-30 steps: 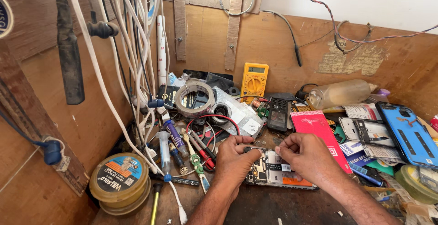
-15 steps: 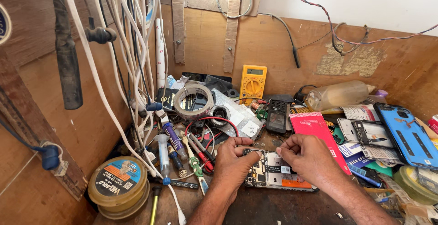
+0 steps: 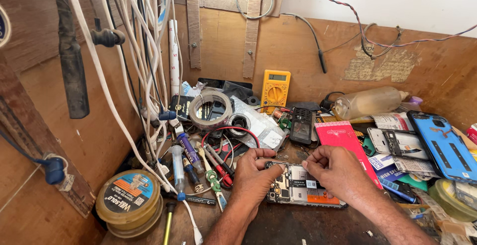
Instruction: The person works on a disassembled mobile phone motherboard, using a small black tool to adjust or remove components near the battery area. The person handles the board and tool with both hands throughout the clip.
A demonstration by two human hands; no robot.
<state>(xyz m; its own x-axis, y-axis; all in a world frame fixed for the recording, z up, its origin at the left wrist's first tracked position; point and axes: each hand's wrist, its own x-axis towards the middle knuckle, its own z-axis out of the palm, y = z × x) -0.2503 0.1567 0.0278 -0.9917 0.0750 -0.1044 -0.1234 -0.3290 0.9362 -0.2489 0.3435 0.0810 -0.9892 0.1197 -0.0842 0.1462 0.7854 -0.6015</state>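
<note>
Two hands meet over an opened phone (image 3: pixel 303 188) lying back-off at lower centre of the head view: the left hand (image 3: pixel 256 175) pinches its upper left corner, the right hand (image 3: pixel 334 171) curls with fingertips on its top edge, beside a red box (image 3: pixel 345 143). Steady pressure and small finger movements suit this best. Since the earlier frame, both hands have barely shifted.

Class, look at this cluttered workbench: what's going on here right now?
A person bends over an opened phone lying flat on the wooden bench, its circuit board exposed. The left hand and right hand both rest on its upper edge, fingertips pinched close together. A yellow multimeter, tape roll and tools lie around.
</note>
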